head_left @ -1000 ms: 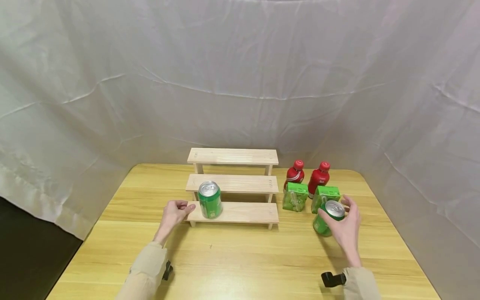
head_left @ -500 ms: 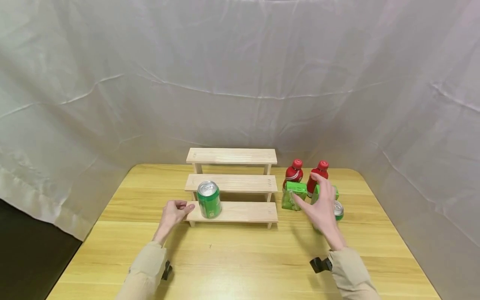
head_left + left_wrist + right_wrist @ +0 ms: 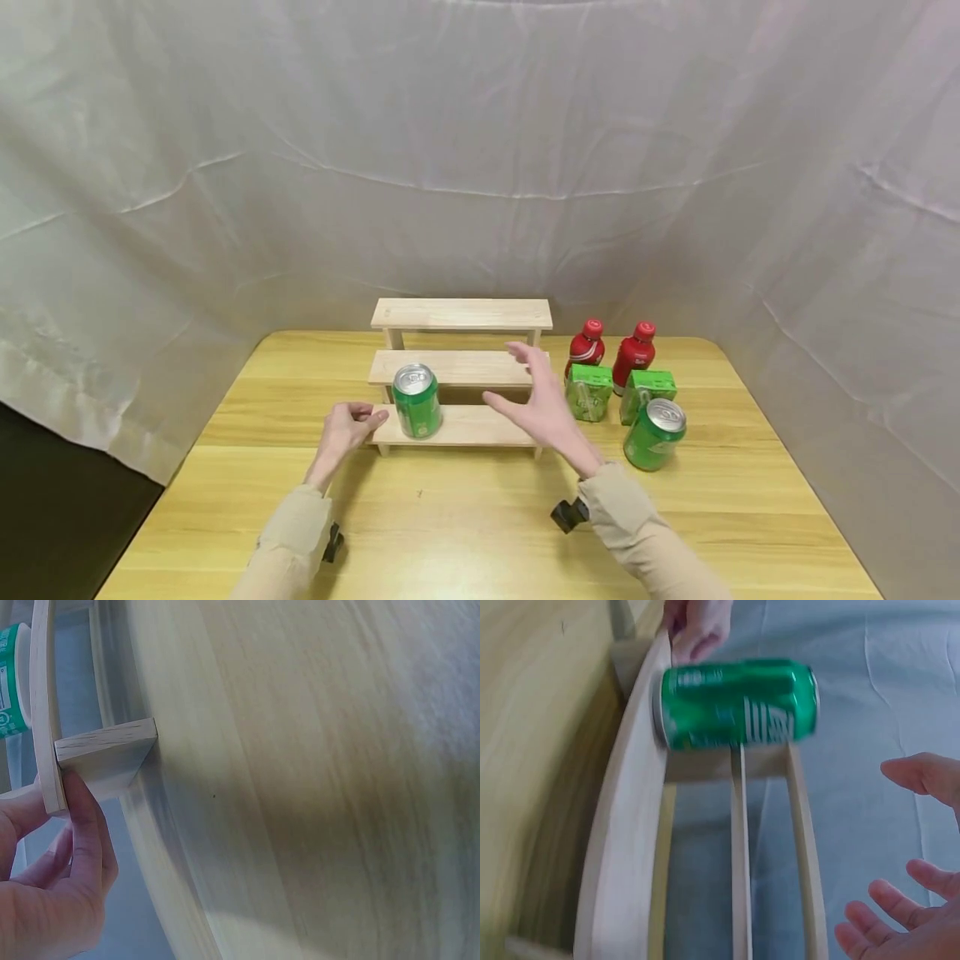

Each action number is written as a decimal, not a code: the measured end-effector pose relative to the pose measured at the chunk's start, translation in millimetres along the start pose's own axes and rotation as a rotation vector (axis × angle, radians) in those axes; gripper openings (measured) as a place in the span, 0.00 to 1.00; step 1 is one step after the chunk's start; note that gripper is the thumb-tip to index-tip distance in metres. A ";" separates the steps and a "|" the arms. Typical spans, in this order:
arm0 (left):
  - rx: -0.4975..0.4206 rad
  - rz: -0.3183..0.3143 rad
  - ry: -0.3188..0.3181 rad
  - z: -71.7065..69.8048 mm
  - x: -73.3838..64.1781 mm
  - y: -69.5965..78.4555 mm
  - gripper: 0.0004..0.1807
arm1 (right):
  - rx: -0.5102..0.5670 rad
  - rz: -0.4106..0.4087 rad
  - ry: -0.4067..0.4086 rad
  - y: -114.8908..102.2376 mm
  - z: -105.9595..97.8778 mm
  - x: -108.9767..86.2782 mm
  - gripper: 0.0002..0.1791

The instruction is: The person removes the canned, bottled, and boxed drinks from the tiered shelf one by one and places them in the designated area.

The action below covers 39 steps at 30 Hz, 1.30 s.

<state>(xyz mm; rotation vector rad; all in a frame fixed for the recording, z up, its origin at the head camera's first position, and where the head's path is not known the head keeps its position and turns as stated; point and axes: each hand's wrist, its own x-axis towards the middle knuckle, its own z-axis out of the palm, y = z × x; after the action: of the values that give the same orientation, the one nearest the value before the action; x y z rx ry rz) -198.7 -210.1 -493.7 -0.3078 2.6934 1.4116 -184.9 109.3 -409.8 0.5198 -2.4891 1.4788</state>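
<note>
A green soda can stands upright near the left end of the lowest step of a three-step wooden rack. My left hand pinches the left end of that step; in the left wrist view its thumb lies over the board and its fingers under it. My right hand hovers above the right part of the rack, empty, thumb and fingers spread apart. The right wrist view shows the same can a short way from the right hand's fingers.
Right of the rack, a second green can stands on the wooden table. Behind it are two green drink cartons and two red bottles. A pale curtain hangs around the back and sides.
My right hand has let go of the can on the right and swung left, past the cartons, to the rack. That can stays on the table. The left hand keeps its place.
</note>
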 end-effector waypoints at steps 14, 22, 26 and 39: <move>-0.010 0.033 -0.003 -2.5 -3.7 2.0 0.28 | 0.112 0.009 -0.165 -15.0 58.5 15.7 0.45; -0.008 0.029 -0.003 -3.0 -5.0 2.7 0.27 | 0.164 0.004 -0.187 -12.1 77.1 19.5 0.46; 0.010 0.023 -0.002 -1.5 -4.6 3.5 0.25 | 0.185 0.008 -0.186 -11.1 84.2 20.0 0.45; 0.020 0.018 -0.001 -0.8 -3.7 2.5 0.25 | 0.224 0.001 -0.183 -11.5 100.9 22.6 0.38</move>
<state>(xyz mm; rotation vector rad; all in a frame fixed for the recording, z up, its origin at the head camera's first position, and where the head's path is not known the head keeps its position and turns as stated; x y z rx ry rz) -195.6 -208.9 -490.6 -0.2816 2.7145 1.3888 -200.3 11.3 -441.1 0.7227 -2.4680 1.7974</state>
